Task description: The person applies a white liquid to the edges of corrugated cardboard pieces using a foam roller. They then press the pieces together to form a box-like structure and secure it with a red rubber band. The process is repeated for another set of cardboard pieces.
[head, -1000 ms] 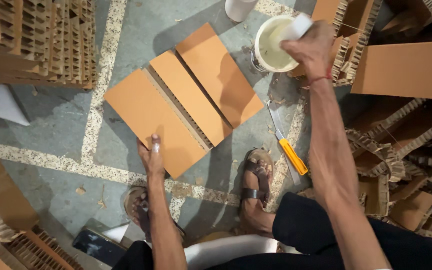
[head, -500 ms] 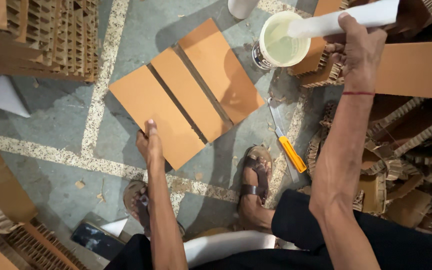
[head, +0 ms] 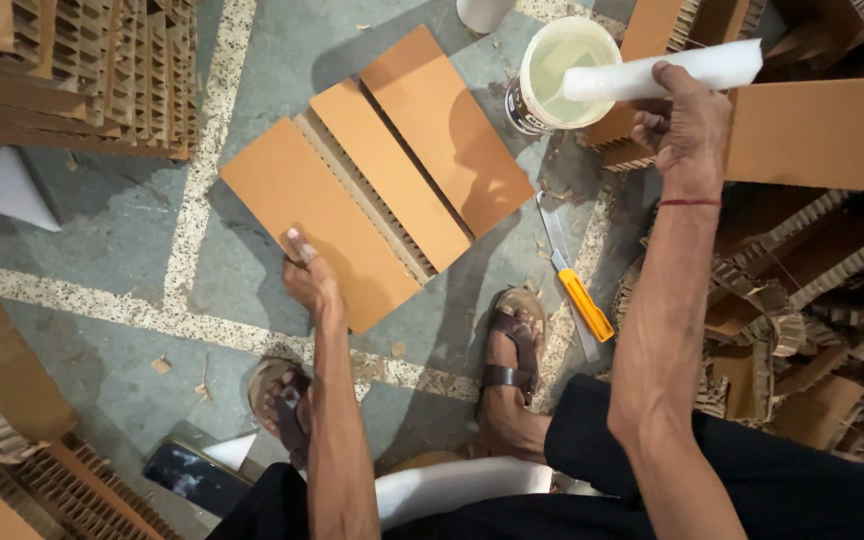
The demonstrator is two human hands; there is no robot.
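Observation:
A brown honeycomb cardboard panel (head: 382,175), scored into three flat strips, lies on the concrete floor in front of me. My left hand (head: 310,275) presses its near edge with the fingers closed on it. My right hand (head: 687,125) is raised at the upper right and grips a white foam roller (head: 662,75) that points left over an open can of white glue (head: 557,70). The roller's tip hangs above the can's mouth.
A yellow-handled utility knife (head: 577,290) lies on the floor right of the panel. Stacks of honeycomb cardboard (head: 82,70) stand at upper left, scraps and offcuts (head: 812,300) pile at right. My sandalled feet (head: 507,350) rest below; a dark phone (head: 192,478) lies at lower left.
My right hand has lifted the white roller up out of the glue can and turned it sideways over the can. My left hand stays on the panel's near edge.

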